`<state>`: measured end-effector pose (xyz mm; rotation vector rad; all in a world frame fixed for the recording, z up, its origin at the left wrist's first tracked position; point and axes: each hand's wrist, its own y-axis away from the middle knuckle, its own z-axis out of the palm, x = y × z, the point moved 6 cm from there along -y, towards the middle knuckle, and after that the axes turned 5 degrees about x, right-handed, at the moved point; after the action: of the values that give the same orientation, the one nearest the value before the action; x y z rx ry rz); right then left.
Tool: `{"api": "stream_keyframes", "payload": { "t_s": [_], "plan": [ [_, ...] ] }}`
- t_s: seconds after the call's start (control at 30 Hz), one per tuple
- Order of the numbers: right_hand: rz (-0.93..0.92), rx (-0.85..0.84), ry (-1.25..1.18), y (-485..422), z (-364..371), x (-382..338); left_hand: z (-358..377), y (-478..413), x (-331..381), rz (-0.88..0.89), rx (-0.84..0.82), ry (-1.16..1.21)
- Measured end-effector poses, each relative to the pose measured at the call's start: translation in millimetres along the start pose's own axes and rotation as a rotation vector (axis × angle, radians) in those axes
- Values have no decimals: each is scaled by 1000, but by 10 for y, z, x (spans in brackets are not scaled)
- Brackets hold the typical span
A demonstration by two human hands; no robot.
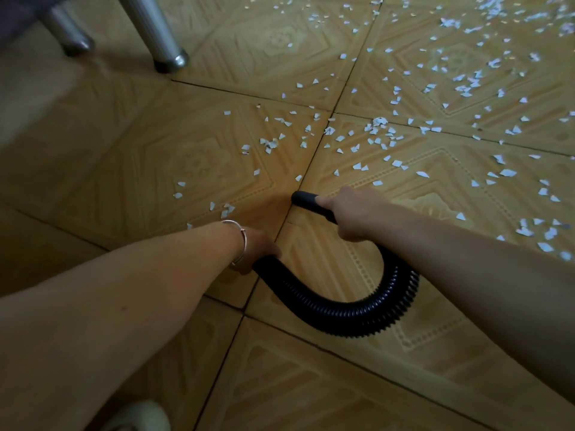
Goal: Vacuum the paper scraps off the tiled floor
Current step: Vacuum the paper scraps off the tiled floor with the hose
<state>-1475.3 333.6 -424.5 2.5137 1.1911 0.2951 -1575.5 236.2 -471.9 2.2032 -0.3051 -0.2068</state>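
A black ribbed vacuum hose point(342, 309) curves in a U over the tan patterned floor tiles point(311, 384). My right hand point(348, 213) grips its smooth black nozzle point(303, 199), whose tip points left just above the floor at a tile joint. My left hand point(258, 244), with a thin bangle on the wrist, holds the hose's other end lower left. White paper scraps point(379, 132) lie scattered ahead of the nozzle and thickly to the upper right point(466, 82). A few scraps point(228, 208) lie just left of the nozzle.
Two metal furniture legs point(161, 35) stand at the top left, with a dark piece of furniture above them. A light-coloured shoe point(140, 415) shows at the bottom edge. Dark grout lines cross the floor.
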Motion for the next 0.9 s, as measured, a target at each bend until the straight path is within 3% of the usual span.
{"api": "stream_keyframes", "payload": {
  "t_s": [0.23, 0.7, 0.9],
  "plan": [
    [-55, -55, -5, 88, 10, -456, 511, 139, -188, 94, 43, 154],
    [-19, -111, -13, -241, -112, -1269, 985, 237, -893, 202, 87, -24],
    [-14, -88, 26, -573, -298, -1433, 1102, 281, -1158, 176, 92, 41]
  ]
}}
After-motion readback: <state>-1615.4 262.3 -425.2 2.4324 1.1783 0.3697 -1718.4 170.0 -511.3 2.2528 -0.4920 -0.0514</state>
